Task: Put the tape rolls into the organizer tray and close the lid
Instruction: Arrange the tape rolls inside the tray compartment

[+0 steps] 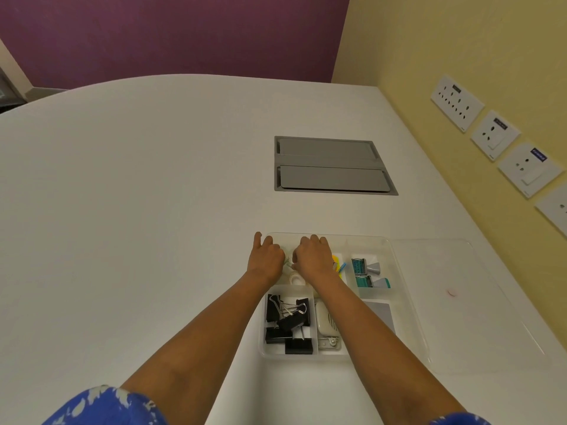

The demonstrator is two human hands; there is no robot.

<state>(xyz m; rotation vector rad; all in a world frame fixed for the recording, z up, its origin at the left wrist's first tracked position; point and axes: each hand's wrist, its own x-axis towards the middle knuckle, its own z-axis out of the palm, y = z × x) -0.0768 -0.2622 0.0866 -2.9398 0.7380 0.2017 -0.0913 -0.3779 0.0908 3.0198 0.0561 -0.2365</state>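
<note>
Both hands, left hand (pixel 266 259) and right hand (pixel 313 258), reach into the organizer tray's (pixel 408 305) far-left compartment over a tape roll (pixel 295 279), fingers curled, grip hidden; lid (pixel 478 305) lies beside it

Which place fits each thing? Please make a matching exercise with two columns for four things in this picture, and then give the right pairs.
Things:
1. binder clips
2. lid
3. stamps
4. tape roll

Places:
A. flat on the table, right of the tray
B. near left compartment
C. just below the two hands
D. right compartment, behind the grey card

Pairs: 1-B, 2-A, 3-D, 4-C
</note>
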